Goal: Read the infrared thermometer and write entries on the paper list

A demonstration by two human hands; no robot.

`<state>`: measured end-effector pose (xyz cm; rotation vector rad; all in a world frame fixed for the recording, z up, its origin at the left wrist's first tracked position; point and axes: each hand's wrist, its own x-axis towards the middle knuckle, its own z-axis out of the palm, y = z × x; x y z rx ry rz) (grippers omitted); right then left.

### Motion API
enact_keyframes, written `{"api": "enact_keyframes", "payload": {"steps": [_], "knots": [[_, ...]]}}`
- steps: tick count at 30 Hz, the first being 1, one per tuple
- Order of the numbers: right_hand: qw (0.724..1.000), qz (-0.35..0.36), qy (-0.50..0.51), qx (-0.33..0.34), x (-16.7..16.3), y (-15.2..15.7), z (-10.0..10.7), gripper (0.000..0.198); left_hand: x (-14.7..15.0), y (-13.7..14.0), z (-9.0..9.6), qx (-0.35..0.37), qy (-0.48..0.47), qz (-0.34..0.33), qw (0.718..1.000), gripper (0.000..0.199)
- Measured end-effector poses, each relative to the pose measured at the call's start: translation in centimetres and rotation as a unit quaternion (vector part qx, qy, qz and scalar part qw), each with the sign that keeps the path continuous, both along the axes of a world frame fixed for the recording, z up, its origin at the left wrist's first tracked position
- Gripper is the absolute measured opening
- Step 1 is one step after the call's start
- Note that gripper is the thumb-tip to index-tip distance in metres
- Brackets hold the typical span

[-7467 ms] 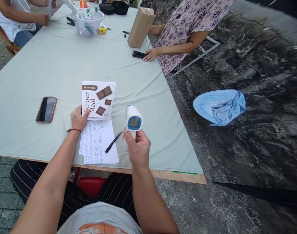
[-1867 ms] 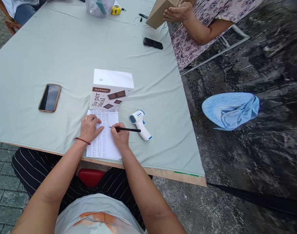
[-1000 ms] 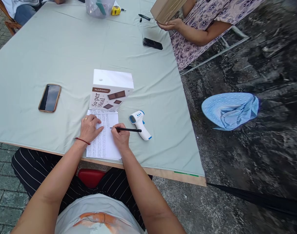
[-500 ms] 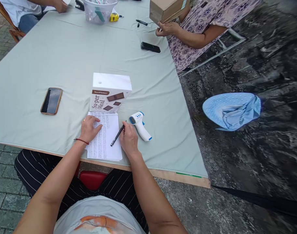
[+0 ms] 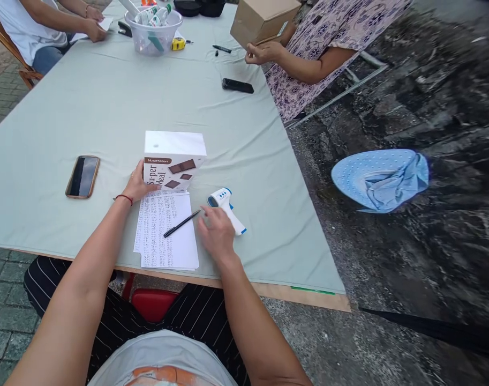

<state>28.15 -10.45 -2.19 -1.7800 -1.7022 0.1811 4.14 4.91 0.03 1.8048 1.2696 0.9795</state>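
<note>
My left hand (image 5: 137, 183) grips the lower left edge of a white NutriMotion Su-per Meal box (image 5: 175, 143), thumb on its printed front and fingers behind its side. The box stands upright at the far end of a stack of paper sheets (image 5: 183, 252) covered in small writing. A black pen (image 5: 181, 224) lies slantwise on the top sheet, out of my fingers. My right hand (image 5: 217, 230), slightly blurred, hovers between the paper and a white and blue infrared thermometer (image 5: 227, 209). Its fingers are loosely apart and nothing shows in them.
A phone (image 5: 82, 177) lies at left on the cloth-covered table (image 5: 107, 107). Farther off are a black phone (image 5: 238, 86), a yellow tape measure (image 5: 178, 44) and a plastic basket (image 5: 151, 40) of bottles. One person holds a cardboard box (image 5: 264, 21); another handles paper. A blue hat (image 5: 381, 179) hangs or lies at right.
My left hand has moved from the paper up to the white box and taken hold of its side. My right hand has let go of the pen, which now rests on the sheets.
</note>
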Motion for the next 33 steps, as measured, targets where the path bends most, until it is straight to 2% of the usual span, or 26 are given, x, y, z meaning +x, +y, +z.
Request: {"api": "enact_keyframes", "payload": {"steps": [2,5,7,9,11,13,15,17,19,21,24,33], "knots": [[0.997,-0.071,-0.012,-0.006,1.5,0.3,0.1,0.04,0.1,0.2,0.1,-0.031,-0.038,-0.014,0.999,0.077],[0.984,-0.154,-0.034,-0.089,3.7,1.1,-0.1,0.058,0.3,-0.1,0.6,-0.056,-0.066,0.023,0.996,0.071],[0.975,-0.156,-0.032,-0.152,4.8,1.7,-0.2,0.054,0.3,-0.6,1.1,-0.061,-0.073,0.051,0.994,0.064],[0.971,-0.148,-0.008,-0.186,5.1,2.2,0.0,0.045,0.3,-1.2,1.4,-0.057,-0.06,0.066,0.994,0.055],[0.972,-0.148,0.059,-0.171,4.6,2.3,0.6,0.041,0.3,-2.0,1.5,-0.045,-0.025,0.074,0.996,0.052],[0.968,-0.125,0.178,-0.122,3.1,2.0,1.6,0.041,0.4,-2.7,1.4,-0.023,0.009,0.087,0.996,0.052],[0.941,-0.062,0.322,-0.084,0.8,1.5,2.9,0.04,0.4,-3.2,1.2,0.004,0.024,0.1,0.995,0.052],[0.889,0.004,0.447,-0.1,-1.8,1.1,4.2,0.041,0.5,-3.6,1.0,0.028,0.029,0.104,0.994,0.05],[0.848,0.048,0.513,-0.121,-4.2,0.9,5.0,0.04,0.6,-3.7,0.8,0.043,0.034,0.108,0.993,0.049],[0.832,0.075,0.535,-0.131,-6.1,1.1,5.3,0.039,0.7,-3.8,0.6,0.05,0.042,0.117,0.991,0.048],[0.827,0.075,0.543,-0.127,-7.4,1.7,4.7,0.039,0.8,-3.9,0.2,0.054,0.05,0.125,0.989,0.047],[0.836,0.035,0.534,-0.121,-8.1,2.2,3.3,0.041,1.0,-3.8,0.1,0.068,0.064,0.119,0.988,0.043]]}}
